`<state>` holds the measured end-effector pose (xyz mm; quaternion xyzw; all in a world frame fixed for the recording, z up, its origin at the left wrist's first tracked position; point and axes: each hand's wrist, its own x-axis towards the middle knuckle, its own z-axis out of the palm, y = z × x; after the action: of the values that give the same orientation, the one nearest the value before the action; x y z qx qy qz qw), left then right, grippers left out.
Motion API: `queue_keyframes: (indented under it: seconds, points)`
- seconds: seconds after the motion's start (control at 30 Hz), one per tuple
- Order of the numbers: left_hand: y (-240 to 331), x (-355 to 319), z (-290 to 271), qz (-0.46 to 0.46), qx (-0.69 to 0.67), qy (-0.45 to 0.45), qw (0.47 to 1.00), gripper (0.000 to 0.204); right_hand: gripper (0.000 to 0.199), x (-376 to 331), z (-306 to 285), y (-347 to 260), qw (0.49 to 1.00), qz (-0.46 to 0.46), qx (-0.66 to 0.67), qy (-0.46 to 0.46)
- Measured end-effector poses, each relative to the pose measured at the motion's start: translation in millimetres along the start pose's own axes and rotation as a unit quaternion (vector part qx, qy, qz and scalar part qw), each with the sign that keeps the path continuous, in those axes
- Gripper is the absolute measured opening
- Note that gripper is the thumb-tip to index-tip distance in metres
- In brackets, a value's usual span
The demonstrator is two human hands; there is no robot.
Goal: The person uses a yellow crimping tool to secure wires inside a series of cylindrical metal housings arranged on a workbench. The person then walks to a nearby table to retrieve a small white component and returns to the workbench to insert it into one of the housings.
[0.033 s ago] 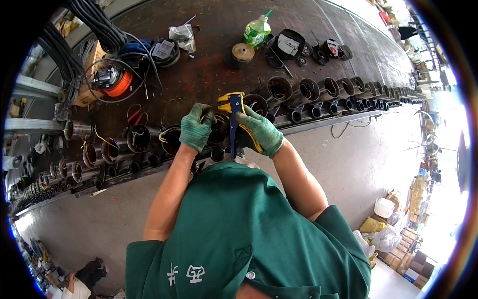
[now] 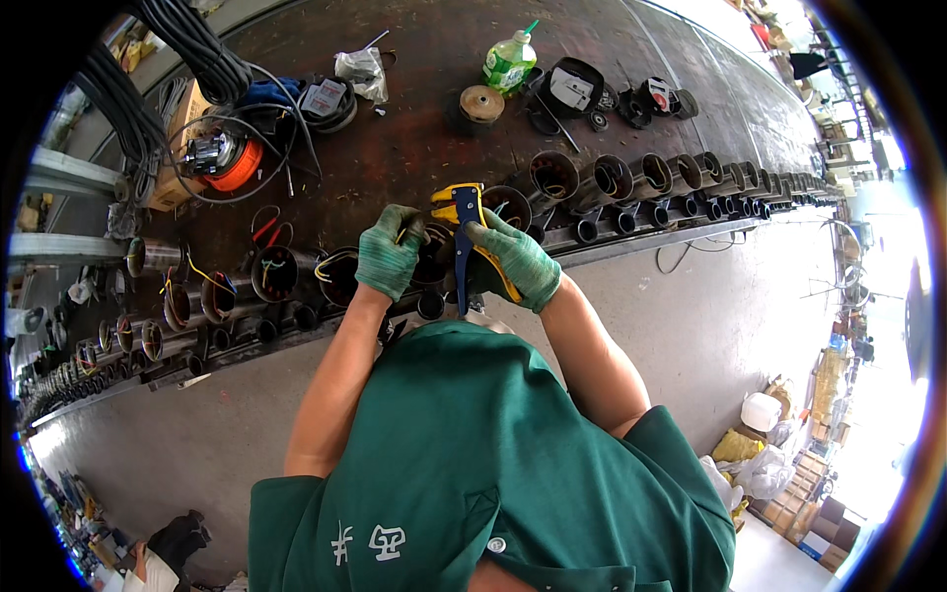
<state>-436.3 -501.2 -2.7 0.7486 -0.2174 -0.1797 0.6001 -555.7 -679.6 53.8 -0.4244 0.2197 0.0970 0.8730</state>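
Observation:
My right hand (image 2: 523,261), in a green glove, is closed round the handles of a yellow and blue wire stripper (image 2: 468,209). The tool's yellow head points toward my left hand (image 2: 388,259), also gloved in green. That hand's fingers are pinched on what looks like a thin wire, mostly hidden by the glove. Both hands are above a dark round metal tube (image 2: 431,264) in the row, partly covered by them. To its left stands a tube (image 2: 338,279) with yellow and white wires at its mouth; right of the stripper is another wired tube (image 2: 509,207).
Red-handled scissors (image 2: 268,232) lie behind the row. On the dark bench (image 2: 414,138) are an orange-and-silver motor part (image 2: 225,163), a green bottle (image 2: 509,64), a brown round part (image 2: 480,104) and a plastic bag (image 2: 363,72). Cable bundles (image 2: 202,49) hang at left.

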Motion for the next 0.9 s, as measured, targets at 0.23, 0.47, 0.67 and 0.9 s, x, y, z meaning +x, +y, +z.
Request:
queue_keyframes:
  seconds: [0.23,0.47,0.67,0.9]
  points:
    - [-2,-1,0,0.039,0.018,0.003,0.999,0.007,0.054,-3,7,-2,1.0,0.008,-0.005,0.002]
    - [-3,-1,-1,0.044,0.026,-0.009,0.999,0.006,0.045,6,-1,9,0.995,-0.053,-0.084,0.024]
    - [-10,0,0,0.055,0.052,0.008,0.997,0.007,0.049,3,3,-3,0.996,-0.012,-0.053,0.065]
    - [-12,5,8,0.084,0.053,0.015,0.995,0.02,0.075,5,16,6,0.964,-0.22,-0.126,0.082]
